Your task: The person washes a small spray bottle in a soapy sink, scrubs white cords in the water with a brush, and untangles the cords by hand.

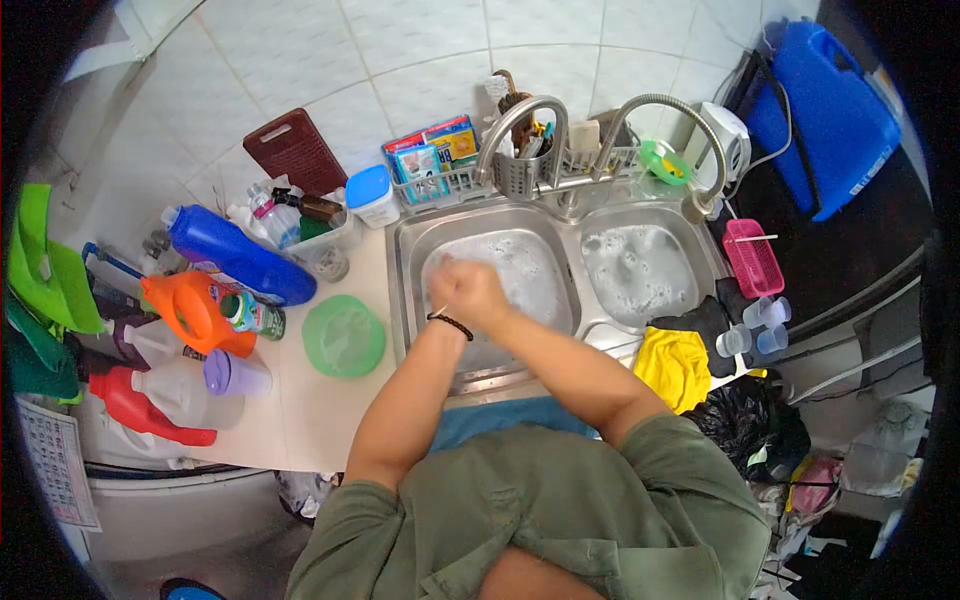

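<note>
Over the left sink basin, which holds sudsy water, my two hands are pressed against each other. My right hand is closed, knuckles up, and whatever is inside it is hidden. Partly behind it is my left hand, smeared by motion, so its fingers cannot be made out. A dark beaded bracelet circles my left wrist. Both hands are above the water, near the basin's left side. The curved steel faucet rises behind them.
Foam also floats in the right basin. On the left counter are a green bowl, a blue bottle and a purple-lidded container. A yellow cloth, plastic cups and a pink basket lie right.
</note>
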The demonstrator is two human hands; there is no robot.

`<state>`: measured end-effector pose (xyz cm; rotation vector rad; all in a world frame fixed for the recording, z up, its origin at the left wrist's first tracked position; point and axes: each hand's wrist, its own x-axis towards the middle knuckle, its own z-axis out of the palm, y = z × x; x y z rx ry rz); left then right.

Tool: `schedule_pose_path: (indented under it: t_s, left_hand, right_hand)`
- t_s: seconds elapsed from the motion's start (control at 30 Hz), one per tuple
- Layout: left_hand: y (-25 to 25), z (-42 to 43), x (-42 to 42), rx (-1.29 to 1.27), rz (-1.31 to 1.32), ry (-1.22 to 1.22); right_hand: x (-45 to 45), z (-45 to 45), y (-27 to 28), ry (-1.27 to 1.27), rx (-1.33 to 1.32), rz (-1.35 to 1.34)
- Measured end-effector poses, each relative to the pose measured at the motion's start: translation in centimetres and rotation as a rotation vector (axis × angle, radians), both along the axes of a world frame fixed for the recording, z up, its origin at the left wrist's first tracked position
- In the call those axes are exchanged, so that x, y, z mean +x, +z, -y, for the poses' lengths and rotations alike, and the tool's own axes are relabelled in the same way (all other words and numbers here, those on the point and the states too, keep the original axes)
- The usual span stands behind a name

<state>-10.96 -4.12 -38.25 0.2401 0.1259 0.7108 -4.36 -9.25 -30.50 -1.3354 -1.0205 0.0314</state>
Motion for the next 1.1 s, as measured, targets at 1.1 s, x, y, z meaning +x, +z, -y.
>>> schedule_pose_path:
  t_s: [1.1]
  left_hand:
    - [7.5,2.1,0.1,0.269,-0.57,0.108]
  right_hand:
    - [-1.2,0.2,-0.6,0.291,-0.238,-0.48]
